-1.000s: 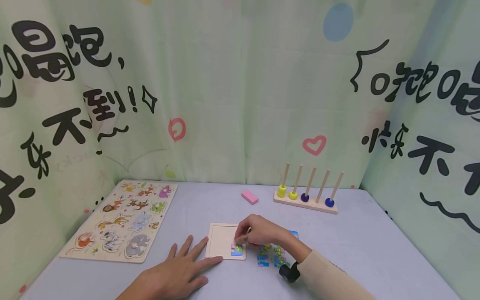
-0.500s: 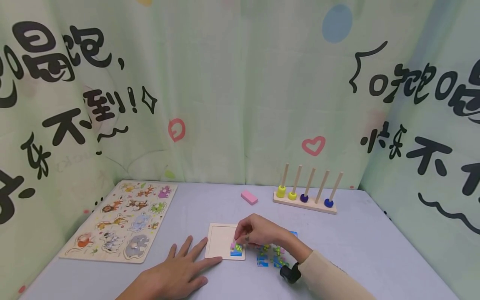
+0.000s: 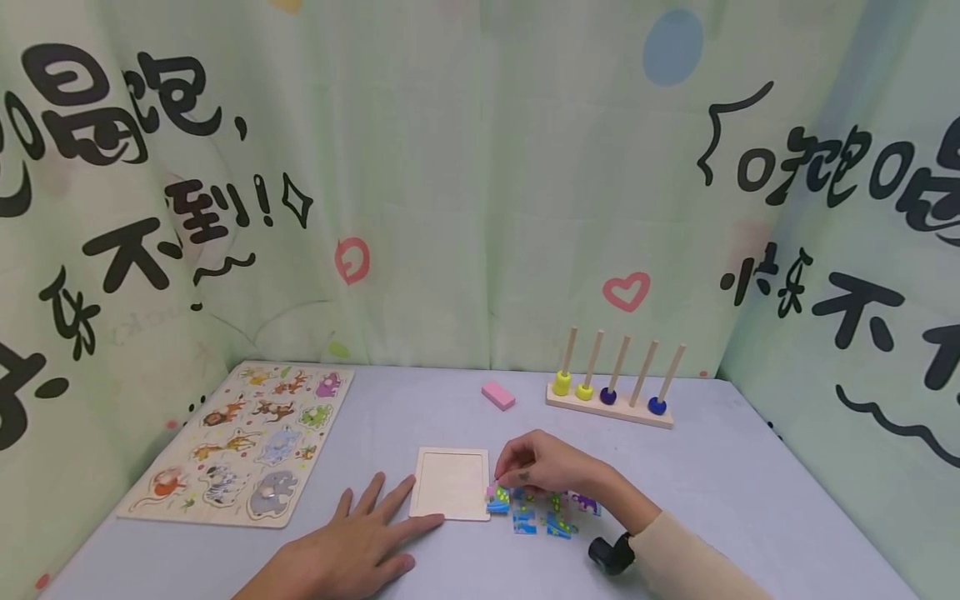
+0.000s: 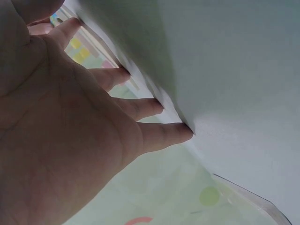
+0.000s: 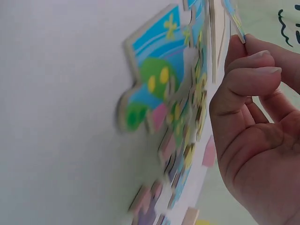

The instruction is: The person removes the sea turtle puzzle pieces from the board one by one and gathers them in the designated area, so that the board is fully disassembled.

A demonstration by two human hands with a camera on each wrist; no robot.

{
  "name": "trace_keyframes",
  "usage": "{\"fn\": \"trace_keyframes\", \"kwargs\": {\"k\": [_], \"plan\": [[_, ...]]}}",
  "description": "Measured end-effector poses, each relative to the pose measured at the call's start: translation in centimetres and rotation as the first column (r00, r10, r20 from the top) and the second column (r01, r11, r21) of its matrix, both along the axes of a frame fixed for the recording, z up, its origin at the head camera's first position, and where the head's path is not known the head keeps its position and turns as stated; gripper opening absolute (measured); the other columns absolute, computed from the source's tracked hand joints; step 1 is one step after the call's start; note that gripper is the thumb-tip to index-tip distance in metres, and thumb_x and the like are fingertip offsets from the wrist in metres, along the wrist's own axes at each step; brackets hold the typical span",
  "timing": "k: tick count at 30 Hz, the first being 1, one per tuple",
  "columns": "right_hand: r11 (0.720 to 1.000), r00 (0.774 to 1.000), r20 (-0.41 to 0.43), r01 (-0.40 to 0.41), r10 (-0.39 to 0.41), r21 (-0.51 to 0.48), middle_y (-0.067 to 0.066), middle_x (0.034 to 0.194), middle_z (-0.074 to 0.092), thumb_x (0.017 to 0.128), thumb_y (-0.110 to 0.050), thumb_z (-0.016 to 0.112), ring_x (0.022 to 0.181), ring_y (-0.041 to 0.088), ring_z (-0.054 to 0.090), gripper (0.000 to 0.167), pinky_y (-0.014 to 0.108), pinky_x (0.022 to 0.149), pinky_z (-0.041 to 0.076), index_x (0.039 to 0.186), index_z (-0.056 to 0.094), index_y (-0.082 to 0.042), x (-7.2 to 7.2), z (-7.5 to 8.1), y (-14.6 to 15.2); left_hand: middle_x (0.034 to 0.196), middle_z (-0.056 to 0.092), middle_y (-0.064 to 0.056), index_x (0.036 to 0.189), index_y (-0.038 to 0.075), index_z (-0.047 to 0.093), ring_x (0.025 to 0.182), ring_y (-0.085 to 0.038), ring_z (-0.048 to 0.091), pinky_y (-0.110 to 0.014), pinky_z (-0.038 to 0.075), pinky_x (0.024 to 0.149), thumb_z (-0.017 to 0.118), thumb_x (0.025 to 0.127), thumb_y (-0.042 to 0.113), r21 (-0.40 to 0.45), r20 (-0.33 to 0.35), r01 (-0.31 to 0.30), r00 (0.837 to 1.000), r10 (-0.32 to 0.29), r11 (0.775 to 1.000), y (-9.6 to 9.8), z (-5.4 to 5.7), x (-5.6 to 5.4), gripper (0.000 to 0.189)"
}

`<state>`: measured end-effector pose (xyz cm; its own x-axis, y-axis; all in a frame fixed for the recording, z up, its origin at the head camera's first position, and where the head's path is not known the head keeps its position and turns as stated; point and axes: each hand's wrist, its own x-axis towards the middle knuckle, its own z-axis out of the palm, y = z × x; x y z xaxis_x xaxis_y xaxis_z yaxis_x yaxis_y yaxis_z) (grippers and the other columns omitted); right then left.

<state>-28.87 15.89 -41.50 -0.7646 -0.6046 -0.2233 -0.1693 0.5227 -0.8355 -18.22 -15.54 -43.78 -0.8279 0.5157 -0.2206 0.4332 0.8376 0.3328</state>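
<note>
My right hand (image 3: 547,462) pinches a colourful jigsaw piece (image 3: 497,500) between thumb and fingertips. That piece overlaps the right edge of a square wooden puzzle tray (image 3: 448,483) whose inside is bare. In the right wrist view the piece stands on edge at the fingertips, seen nearly side-on. Several loose jigsaw pieces (image 5: 157,77), blue, green and pink, lie on the table below and right of that hand, partly covered by it in the head view. Fingers spread, my left hand (image 3: 356,542) lies flat with its index finger and thumb at the tray's left and lower edges.
An animal puzzle board (image 3: 202,518) lies at the left of the table. A pink block (image 3: 498,396) sits behind the tray. Further right stands a peg rack (image 3: 611,408) with yellow and dark blue beads. A printed curtain (image 3: 487,208) hangs behind the table.
My right hand has moved right, taking the jigsaw piece from inside the tray's lower right corner to its right edge. The left hand stays in place.
</note>
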Motion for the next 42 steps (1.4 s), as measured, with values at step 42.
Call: {"fn": "trace_keyframes", "kwargs": {"k": [42], "plan": [[0.993, 0.988, 0.098, 0.119, -0.118, -0.005, -0.002, 0.082, 0.066, 0.1, -0.016, 0.074, 0.061, 0.009, 0.051, 0.019, 0.018, 0.052, 0.041, 0.107, 0.072, 0.001, 3.7, -1.1, 11.9, 0.177, 0.024, -0.014, 0.156, 0.053, 0.045, 0.161, -0.057, 0.016, -0.086, 0.021, 0.115, 0.061, 0.105, 0.046, 0.001, -0.004, 0.002, 1.0, -0.002, 1.0, 0.1, 0.2, 0.2, 0.053]]}}
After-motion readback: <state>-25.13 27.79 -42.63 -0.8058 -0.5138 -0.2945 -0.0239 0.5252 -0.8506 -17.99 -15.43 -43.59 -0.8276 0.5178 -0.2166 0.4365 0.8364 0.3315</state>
